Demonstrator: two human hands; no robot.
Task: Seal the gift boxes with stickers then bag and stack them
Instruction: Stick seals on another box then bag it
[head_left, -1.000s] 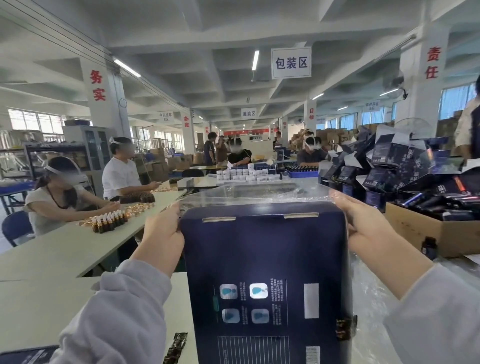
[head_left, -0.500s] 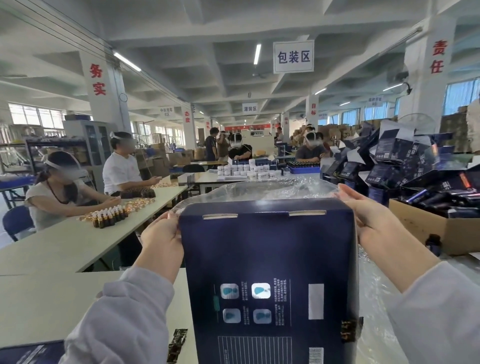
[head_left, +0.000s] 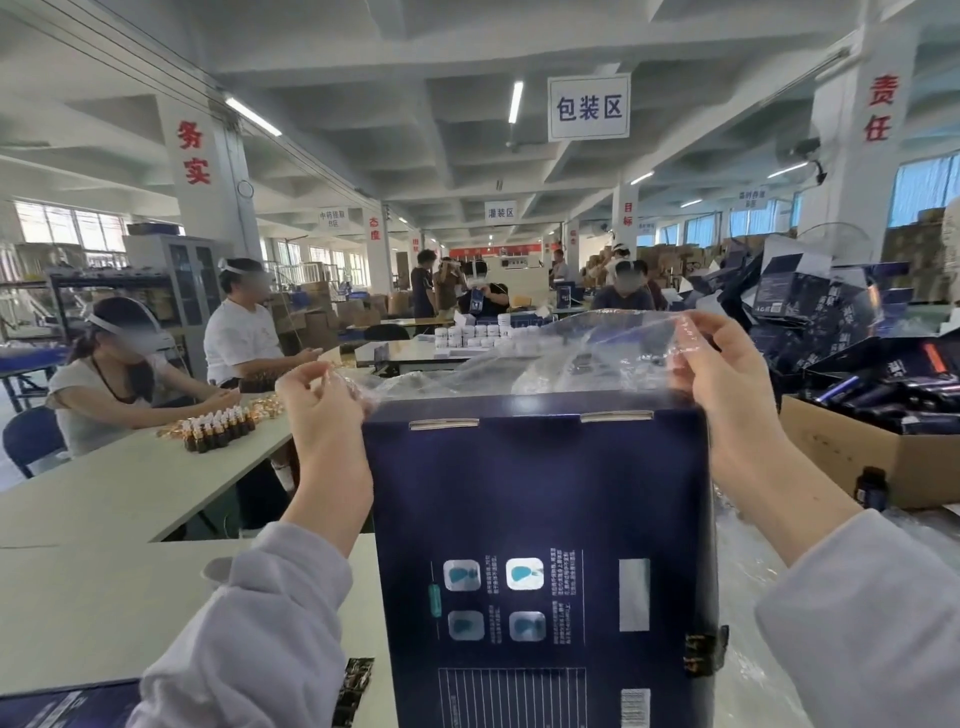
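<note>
A tall dark blue gift box (head_left: 540, 519) stands upright right in front of me, its printed back facing me. A clear plastic bag (head_left: 566, 358) rises loosely above the box's top edge. My left hand (head_left: 324, 415) pinches the bag's mouth at the box's upper left corner. My right hand (head_left: 727, 379) pinches the bag's rim above the upper right corner and holds it higher. How far the film reaches down the box I cannot tell.
A cardboard carton (head_left: 872, 452) heaped with dark blue boxes stands at the right. More clear plastic film (head_left: 748, 649) lies by the box's right side. Another blue box (head_left: 67, 709) lies at bottom left beside a black sticker strip (head_left: 356, 691). People sit at the left table with small brown bottles (head_left: 218, 428).
Both hands moved up from the box's sides and now pinch the bag's mouth, lifting the film above the box top. The right hand rose more.
</note>
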